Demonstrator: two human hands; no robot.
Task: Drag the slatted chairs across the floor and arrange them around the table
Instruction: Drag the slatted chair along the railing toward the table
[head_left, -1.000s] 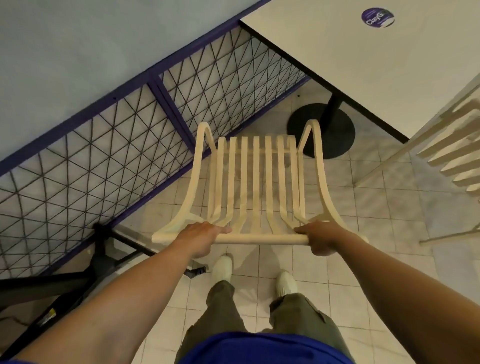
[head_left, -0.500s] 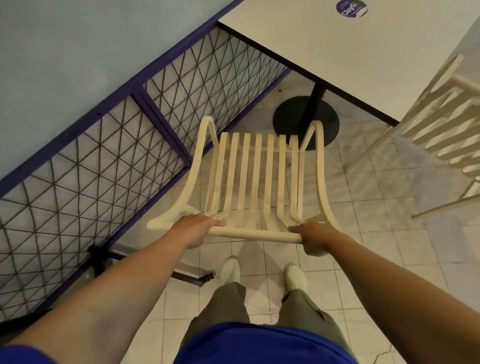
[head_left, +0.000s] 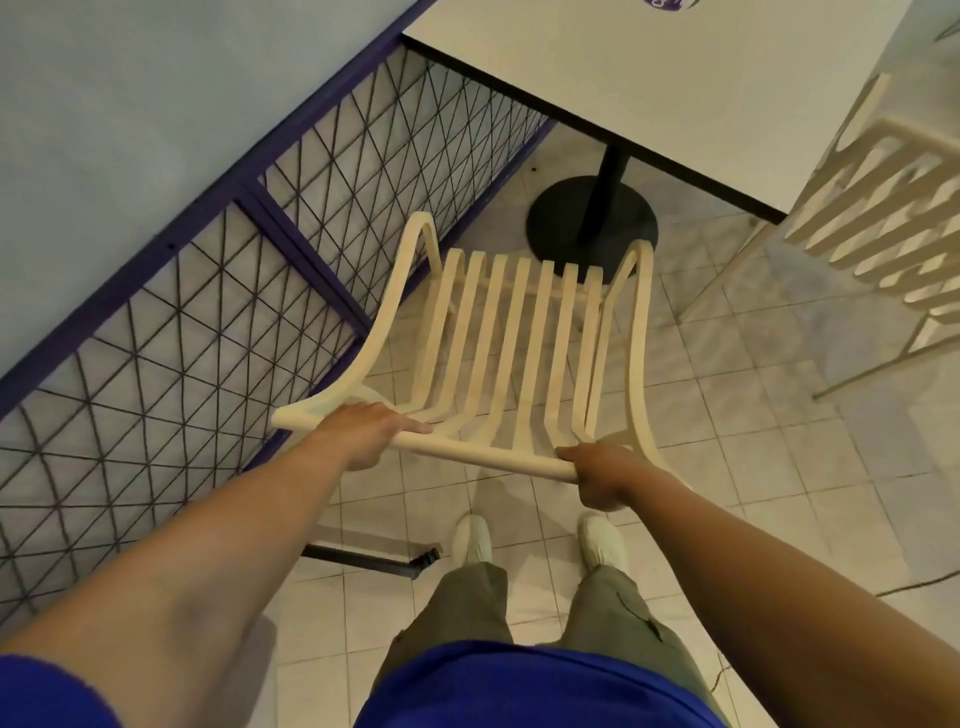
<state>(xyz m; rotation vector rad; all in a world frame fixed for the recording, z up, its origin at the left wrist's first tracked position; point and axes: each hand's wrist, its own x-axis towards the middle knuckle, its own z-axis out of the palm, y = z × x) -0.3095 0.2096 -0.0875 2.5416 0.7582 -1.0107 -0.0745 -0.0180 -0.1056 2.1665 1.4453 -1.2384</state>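
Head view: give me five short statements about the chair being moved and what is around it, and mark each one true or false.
1. Both hands grip the top rail of the slatted chair. True: the left hand and the right hand each close on it, one near each end.
2. The table stands on four thin legs. False: it stands on one black post with a round black base.
3. A second slatted chair shows at the right edge. True.
4. The floor is carpeted. False: it is pale tile.
5. A purple-framed wire mesh fence runs along the person's left. True.
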